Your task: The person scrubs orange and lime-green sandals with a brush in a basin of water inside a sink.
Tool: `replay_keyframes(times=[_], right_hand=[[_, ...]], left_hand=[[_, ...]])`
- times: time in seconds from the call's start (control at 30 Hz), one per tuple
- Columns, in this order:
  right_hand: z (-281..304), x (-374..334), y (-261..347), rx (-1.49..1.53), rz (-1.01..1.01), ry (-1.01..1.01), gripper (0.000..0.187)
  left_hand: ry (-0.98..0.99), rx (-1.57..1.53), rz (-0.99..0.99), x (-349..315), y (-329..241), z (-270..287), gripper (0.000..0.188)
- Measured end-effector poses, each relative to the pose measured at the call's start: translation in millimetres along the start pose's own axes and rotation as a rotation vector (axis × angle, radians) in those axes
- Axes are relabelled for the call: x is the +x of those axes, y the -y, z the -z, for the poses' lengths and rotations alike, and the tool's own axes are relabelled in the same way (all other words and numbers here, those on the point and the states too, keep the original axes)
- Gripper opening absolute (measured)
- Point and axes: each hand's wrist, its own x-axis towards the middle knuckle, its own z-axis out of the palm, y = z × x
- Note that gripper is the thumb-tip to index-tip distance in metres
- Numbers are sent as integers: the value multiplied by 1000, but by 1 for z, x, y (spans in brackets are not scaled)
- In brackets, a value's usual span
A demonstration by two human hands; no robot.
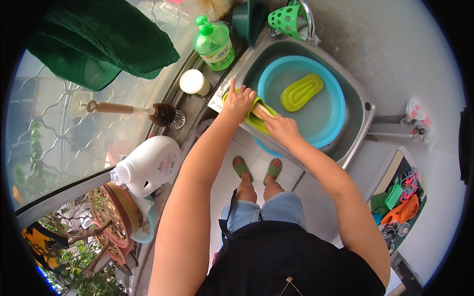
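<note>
At the sink's near left edge, my left hand (pixel 239 103) is closed on one end of a lime-green slipper (pixel 259 126), thumb raised. My right hand (pixel 283 130) grips what looks like a pale wooden scrub brush (pixel 261 110), pushed into the slipper's opening; its bristles are hidden. A second lime-green slipper (pixel 302 92) lies sole up in a round light-blue basin (pixel 337 116) of cloudy water. The basin sits inside the stainless steel sink (pixel 363 104).
On the left ledge stand a green pump bottle (pixel 214 44), a white tub (pixel 194 83), a round brush (pixel 163 115) with a wooden handle and a white jug (pixel 150 165). A faucet (pixel 309 22) and green perforated basket (pixel 285 21) are behind the sink. An open container (pixel 402 202) holds shoes at right.
</note>
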Motion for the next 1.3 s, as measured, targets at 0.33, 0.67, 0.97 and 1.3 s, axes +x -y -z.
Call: replay_keyframes(times=[0.33,0.67,0.97,1.3], right_hand=[[-16,36,6,29,-50,-33,42],[29,-41,-19,-12,-83,152,47],[25,-79,-32,130,-34,114,47],[-8,12,4,44,11,-34,44]], left_hand=[[-38,61,4,12,-7,3,93],[-93,38,55,9,-5,-15,91],[13,-49,51,8,1,-9,92],[-30,-22,67,17,-8,-10,73]])
